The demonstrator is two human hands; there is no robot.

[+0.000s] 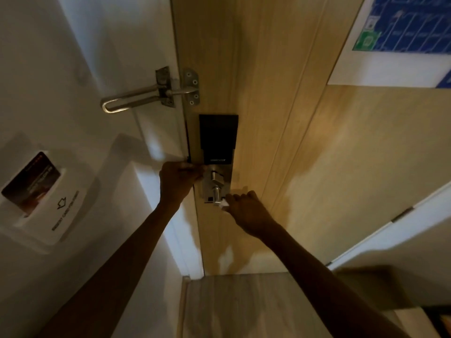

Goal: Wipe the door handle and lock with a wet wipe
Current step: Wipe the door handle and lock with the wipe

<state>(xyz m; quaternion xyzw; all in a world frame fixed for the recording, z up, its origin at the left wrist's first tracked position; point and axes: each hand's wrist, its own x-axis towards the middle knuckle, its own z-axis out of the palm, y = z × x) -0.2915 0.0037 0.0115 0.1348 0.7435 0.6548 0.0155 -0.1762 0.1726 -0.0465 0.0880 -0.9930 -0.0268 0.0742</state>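
A black and silver electronic lock sits on the wooden door, with a silver handle below its black panel. My right hand pinches a small white wet wipe against the lower end of the handle. My left hand rests against the door edge at the left side of the lock plate, fingers curled; whether it grips anything is unclear.
A metal swing-bar door guard is mounted above the lock across the frame. A key-card holder with a card hangs on the white wall at left. A blue evacuation plan is on the door's upper right.
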